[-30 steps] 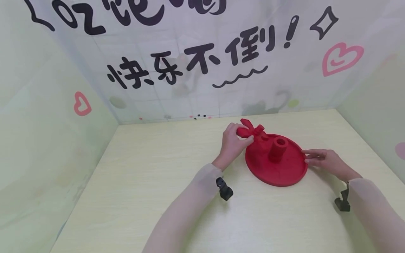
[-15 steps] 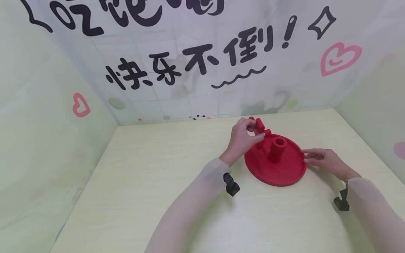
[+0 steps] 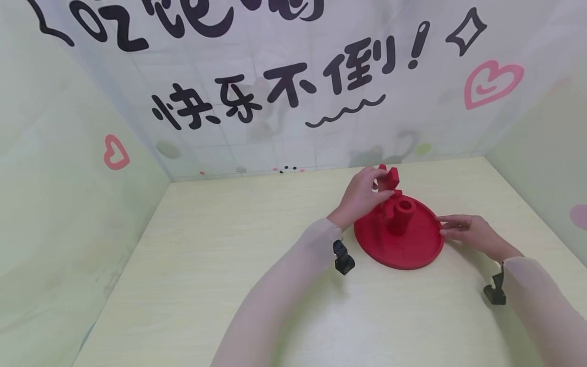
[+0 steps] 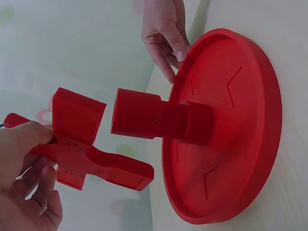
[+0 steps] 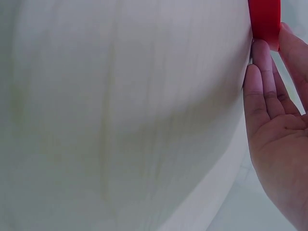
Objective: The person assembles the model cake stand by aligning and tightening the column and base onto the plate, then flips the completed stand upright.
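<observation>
My left hand pinches a red plastic piece with several flat arms around a middle hub. Thumb and fingers hold one arm in the left wrist view; small raised marks show near the hub. Close by, but apart from the piece there, a stepped red post marked 32 rises from a round red base with a raised rim. The post's top is hollow. With mostly straight fingers, my right hand touches the base's right rim. The right wrist view shows only a strip of the base at the fingertips.
The pale wood-grain table carries the base toward the back right. Printed sheets with dark writing and pink hearts form the back wall and both sides. A small black camera sits on each wrist.
My left hand has moved right and slightly up with the red armed piece, from the base's left edge to beside the post's top. My right hand and the base stay nearly still.
</observation>
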Demonstrator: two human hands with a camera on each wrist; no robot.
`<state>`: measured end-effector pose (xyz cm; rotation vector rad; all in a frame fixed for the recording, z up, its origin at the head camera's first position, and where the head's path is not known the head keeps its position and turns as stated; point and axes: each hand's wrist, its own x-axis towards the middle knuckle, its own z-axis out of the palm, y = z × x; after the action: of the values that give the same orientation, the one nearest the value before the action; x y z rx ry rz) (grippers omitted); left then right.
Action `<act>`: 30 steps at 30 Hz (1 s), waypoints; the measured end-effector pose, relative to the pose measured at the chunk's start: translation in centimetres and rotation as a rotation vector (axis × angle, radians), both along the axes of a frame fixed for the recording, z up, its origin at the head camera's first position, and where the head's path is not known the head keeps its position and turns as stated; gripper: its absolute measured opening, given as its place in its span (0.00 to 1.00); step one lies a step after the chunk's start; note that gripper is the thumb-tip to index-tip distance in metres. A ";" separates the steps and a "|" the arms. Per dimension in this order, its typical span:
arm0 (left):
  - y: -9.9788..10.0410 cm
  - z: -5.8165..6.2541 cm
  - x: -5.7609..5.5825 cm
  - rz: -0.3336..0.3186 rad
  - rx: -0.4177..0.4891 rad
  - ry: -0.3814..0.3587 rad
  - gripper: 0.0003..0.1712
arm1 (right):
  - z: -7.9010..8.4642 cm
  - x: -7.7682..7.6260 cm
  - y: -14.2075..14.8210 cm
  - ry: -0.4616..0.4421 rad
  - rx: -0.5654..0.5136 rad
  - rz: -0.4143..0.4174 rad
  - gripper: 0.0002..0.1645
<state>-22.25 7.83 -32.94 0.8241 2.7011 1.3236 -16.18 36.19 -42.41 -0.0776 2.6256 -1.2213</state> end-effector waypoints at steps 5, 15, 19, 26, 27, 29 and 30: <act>0.7 0.4 -0.4 -0.081 -0.089 0.000 0.25 | 0.1 0.0 0.1 0.008 0.006 0.006 0.36; 2.7 0.7 -0.7 -0.136 -0.276 0.046 0.25 | 0.0 0.1 0.0 -0.008 -0.006 -0.004 0.37; 3.3 0.7 -0.6 -0.143 -0.299 0.004 0.26 | 0.1 0.1 0.0 -0.010 -0.010 -0.001 0.37; 3.9 1.0 -0.4 -0.147 -0.359 0.004 0.26 | 0.0 0.0 0.1 0.008 -0.006 0.002 0.36; 3.9 1.1 -0.4 -0.144 -0.372 0.006 0.26 | 0.0 0.0 0.1 0.009 -0.008 0.002 0.36; 4.0 1.1 -0.4 -0.137 -0.395 0.006 0.27 | 0.0 0.0 0.1 0.005 -0.009 0.001 0.36; 4.1 1.1 -0.4 -0.135 -0.405 0.009 0.27 | -0.1 0.0 0.1 0.002 -0.010 0.000 0.37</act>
<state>-22.65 11.89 -31.82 0.9401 2.7193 0.7104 -16.21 36.33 -42.50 -0.0812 2.6214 -1.2358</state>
